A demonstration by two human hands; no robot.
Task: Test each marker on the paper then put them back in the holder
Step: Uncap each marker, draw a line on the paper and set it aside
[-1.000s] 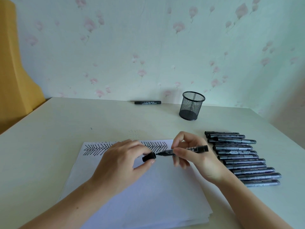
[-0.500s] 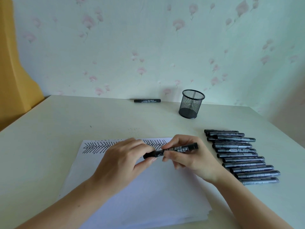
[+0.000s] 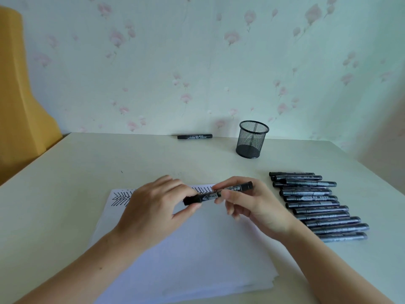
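Observation:
A black marker (image 3: 221,192) is held level above the stack of white paper (image 3: 188,251). My left hand (image 3: 153,211) pinches its capped left end between thumb and fingers. My right hand (image 3: 252,202) grips the barrel near its right end. Black zigzag test strokes (image 3: 121,197) run along the paper's far edge, partly hidden by my hands. A black mesh holder (image 3: 252,139) stands empty at the back of the table. Several capped markers (image 3: 315,205) lie in a row to the right of the paper.
One more black marker (image 3: 194,136) lies alone by the wall, left of the holder. A yellow object (image 3: 19,102) stands off the table's left side. The cream table (image 3: 76,172) meets floral wallpaper at the back.
The cap in my left hand and the marker in my right have come together; the cap is now on the marker's tip. Both hands stay over the paper.

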